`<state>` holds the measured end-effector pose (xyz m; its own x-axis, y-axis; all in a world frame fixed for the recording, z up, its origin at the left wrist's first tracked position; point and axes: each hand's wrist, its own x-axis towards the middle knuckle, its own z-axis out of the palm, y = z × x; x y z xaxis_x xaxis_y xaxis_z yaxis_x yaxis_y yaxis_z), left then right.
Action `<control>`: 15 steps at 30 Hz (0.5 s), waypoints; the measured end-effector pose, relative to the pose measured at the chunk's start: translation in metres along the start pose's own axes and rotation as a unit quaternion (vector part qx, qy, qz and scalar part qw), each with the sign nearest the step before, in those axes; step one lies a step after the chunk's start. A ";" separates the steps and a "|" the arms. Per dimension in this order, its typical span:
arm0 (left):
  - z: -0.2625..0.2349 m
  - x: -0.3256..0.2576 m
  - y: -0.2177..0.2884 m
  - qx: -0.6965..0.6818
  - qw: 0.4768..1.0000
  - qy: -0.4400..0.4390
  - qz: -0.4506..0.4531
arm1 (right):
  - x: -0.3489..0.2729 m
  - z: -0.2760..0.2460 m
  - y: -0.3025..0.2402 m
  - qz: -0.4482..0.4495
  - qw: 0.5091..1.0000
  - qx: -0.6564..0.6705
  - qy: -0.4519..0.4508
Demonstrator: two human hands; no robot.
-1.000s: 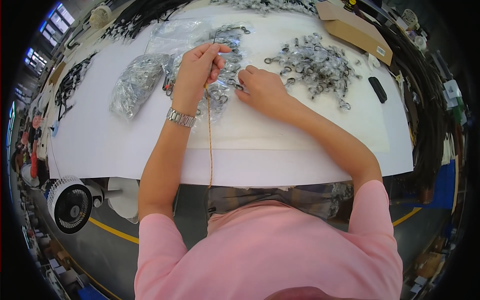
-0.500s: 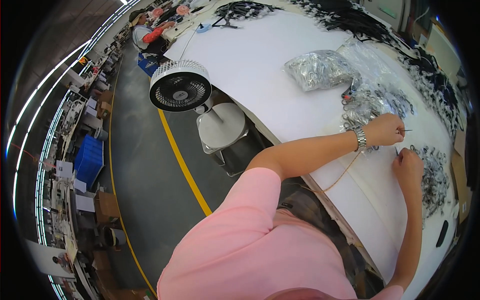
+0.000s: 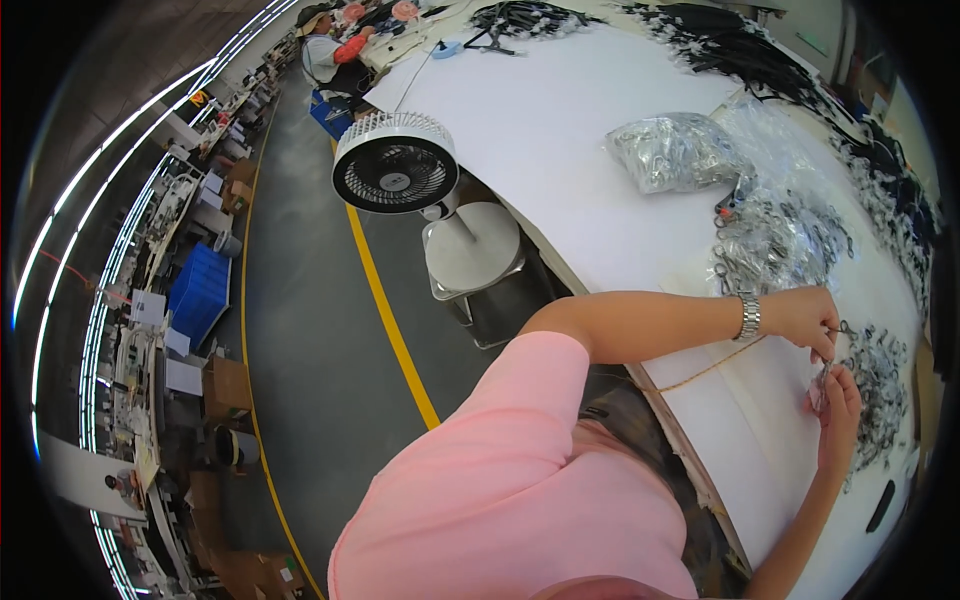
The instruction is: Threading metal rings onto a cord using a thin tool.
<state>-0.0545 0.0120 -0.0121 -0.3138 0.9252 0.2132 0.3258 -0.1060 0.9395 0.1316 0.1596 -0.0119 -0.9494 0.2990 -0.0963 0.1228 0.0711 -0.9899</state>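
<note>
My left hand (image 3: pixel 803 318), with a metal-banded watch at its wrist, pinches a small dark metal piece whose end sticks out beyond the fingers. Close below it my right hand (image 3: pixel 838 400) is closed on a small shiny piece (image 3: pixel 825 375); its exact kind is too small to tell. The fingertips of both hands nearly meet above the white table (image 3: pixel 560 130). Beside them on the right lies a heap of small metal and clear pieces (image 3: pixel 882 390). Farther off is a pile of metal hooks or clasps (image 3: pixel 775 240) on clear plastic.
A bulging clear bag (image 3: pixel 675 152) lies beyond the pile. Black straps with whitish ends (image 3: pixel 740 50) line the far edge. A brown cord (image 3: pixel 700 374) runs over the near edge. A fan (image 3: pixel 395 170) stands left; a black object (image 3: pixel 881 506) lies at right. Another person (image 3: pixel 325 55) sits far left.
My left hand has come down toward my right hand, and their fingertips now nearly meet. The right hand has turned and lowered slightly. The whole view has shifted a little.
</note>
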 end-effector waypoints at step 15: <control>-0.003 -0.006 0.003 0.146 0.979 0.043 0.133 | 0.007 0.018 -0.012 0.111 0.989 0.073 -0.057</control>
<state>-0.0544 0.0051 -0.0101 -0.2534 0.8438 0.4730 0.6429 -0.2185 0.7342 0.1180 0.1439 -0.0021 -0.9310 0.1820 -0.3165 0.2974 -0.1247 -0.9466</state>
